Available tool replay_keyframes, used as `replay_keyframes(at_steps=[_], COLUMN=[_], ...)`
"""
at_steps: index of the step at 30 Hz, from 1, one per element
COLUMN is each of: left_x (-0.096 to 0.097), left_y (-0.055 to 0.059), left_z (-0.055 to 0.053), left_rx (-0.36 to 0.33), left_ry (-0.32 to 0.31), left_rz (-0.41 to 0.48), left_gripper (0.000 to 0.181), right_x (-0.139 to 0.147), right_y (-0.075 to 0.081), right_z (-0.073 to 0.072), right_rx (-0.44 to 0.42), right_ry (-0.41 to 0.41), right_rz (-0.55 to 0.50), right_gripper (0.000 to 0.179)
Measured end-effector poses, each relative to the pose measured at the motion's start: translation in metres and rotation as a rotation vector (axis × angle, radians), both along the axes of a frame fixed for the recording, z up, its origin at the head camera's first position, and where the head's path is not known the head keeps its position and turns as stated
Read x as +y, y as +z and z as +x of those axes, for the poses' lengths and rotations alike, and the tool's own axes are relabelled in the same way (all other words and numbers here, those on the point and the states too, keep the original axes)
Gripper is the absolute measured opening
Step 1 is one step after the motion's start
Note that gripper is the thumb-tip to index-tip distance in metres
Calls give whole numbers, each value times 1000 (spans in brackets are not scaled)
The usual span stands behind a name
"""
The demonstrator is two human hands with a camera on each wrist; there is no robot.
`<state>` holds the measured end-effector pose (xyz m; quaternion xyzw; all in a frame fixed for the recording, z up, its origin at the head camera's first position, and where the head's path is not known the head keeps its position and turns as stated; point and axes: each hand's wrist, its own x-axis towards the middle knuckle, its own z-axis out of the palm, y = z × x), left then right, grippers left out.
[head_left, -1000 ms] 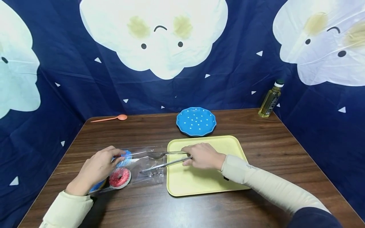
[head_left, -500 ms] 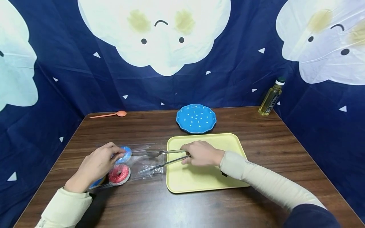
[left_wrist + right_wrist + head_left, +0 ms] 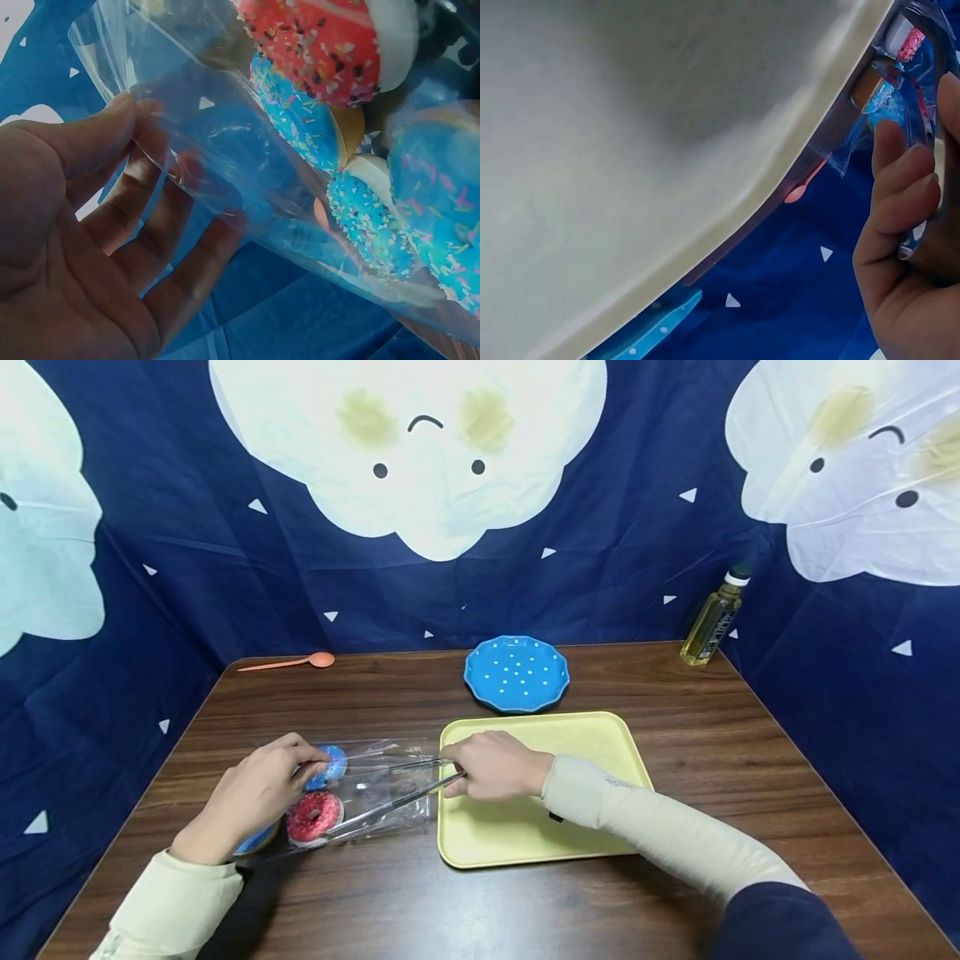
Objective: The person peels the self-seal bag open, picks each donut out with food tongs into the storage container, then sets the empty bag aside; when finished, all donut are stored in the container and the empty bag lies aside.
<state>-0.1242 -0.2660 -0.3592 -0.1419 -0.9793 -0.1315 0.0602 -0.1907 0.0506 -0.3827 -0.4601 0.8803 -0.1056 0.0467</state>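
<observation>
Hands well apart. Left hand (image 3: 258,789) pinches the edge of a clear plastic bag (image 3: 378,783) between thumb and fingers; inside, just beside that hand, lie a red-iced ring doughnut with sprinkles (image 3: 302,820) and blue-iced doughnuts (image 3: 330,767). Right hand (image 3: 498,766) grips long silver metal tongs (image 3: 394,805), arms spread, reaching toward the left hand; contact with the red doughnut unclear. Yellow rectangular tray (image 3: 540,839) beneath right hand.

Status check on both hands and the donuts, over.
Left hand pinching clear bag. Right hand gripping tongs, ends inside bag. Red donut bagged, beside tongs. Possible obstruction: neighboring blue donuts.
</observation>
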Motion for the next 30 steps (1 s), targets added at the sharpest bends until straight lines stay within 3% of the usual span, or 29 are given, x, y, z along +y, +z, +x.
replay_keyframes(at_steps=[3, 9, 23, 30], left_x=[0, 1, 0, 2], left_y=[0, -4, -4, -5], left_z=[1, 3, 3, 3], left_rx=[-12, -17, -30, -51], left_ry=[7, 9, 11, 8], left_rz=[2, 12, 7, 3], left_gripper=[15, 15, 16, 16], right_x=[-7, -11, 38, 30], right_y=[-2, -9, -3, -8], right_z=[-1, 2, 4, 5], right_rx=[14, 22, 6, -42], right_ry=[7, -1, -90, -79], right_rz=[12, 23, -17, -26], right_gripper=[36, 31, 25, 29])
